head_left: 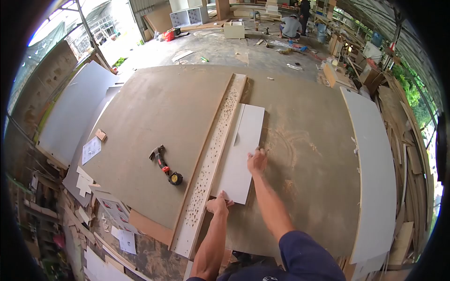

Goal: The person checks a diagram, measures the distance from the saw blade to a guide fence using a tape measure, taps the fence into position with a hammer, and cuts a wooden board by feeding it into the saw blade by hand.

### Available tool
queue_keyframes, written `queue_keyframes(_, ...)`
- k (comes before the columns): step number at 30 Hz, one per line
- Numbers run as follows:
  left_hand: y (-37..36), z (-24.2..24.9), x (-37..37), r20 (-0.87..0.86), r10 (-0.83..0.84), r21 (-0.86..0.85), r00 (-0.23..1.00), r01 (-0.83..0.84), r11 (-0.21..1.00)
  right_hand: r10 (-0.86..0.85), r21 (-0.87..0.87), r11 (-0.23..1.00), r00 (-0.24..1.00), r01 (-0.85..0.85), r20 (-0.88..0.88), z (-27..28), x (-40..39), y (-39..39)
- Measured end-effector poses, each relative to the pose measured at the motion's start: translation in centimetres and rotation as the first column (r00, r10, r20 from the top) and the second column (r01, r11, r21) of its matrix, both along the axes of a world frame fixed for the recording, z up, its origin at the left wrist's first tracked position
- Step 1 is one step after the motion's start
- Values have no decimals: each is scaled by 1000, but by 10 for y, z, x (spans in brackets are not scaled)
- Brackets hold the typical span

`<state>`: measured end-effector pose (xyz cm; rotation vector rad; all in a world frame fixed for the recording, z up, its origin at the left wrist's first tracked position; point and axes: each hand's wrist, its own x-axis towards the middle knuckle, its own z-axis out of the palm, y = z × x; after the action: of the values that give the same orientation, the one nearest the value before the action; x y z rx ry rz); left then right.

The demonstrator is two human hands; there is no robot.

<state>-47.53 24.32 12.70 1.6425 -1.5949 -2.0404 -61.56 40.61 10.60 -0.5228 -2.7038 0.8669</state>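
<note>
A white rectangular panel (241, 164) lies on the large brown work surface, close along the right side of a long board dotted with holes (206, 173). My left hand (219, 204) grips the panel's near end at its left corner, beside the long board. At the panel's right edge, around the middle, my right hand (257, 160) has its fingers bent over the side. Parts of the fingers of both hands are hidden. A thin dark line and a small curved mark show on the panel's far half.
Left of the long board lie a claw hammer (160, 158) and a round tape measure (176, 178). Sawdust (286, 140) is scattered to the right. A white sheet (372, 173) borders the right side. Printed papers (92, 150) lie at left. A person (291, 26) crouches far back.
</note>
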Motion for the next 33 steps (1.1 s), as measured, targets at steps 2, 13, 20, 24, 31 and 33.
queue_keyframes(2, -8, -19, -1, -9, -36, 42, 999, 37, 998, 162, 92, 982, 986, -165, 40, -5, 55, -20)
queue_keyframes(13, -9, 2, 5, 278, -277, -375, 920, 370, 850, 337, 85, 938, 941, -337, 17, -11, 195, -73)
queue_keyframes(20, -15, -13, -2, 231, -338, -321, 912, 400, 858, 379, 311, 875, 925, -372, 40, -23, 188, -71)
queue_keyframes(24, -22, -49, -14, 229, -414, -343, 881, 471, 813, 392, 338, 861, 919, -381, 38, -13, 180, -66)
queue_keyframes(31, -40, 31, -11, 424, -777, -510, 466, 832, 221, 395, 310, 863, 916, -397, 75, -8, 167, -60)
queue_keyframes(33, -53, 45, -15, 426, -829, -576, 363, 815, 61, 392, 305, 866, 917, -395, 74, -3, 164, -59)
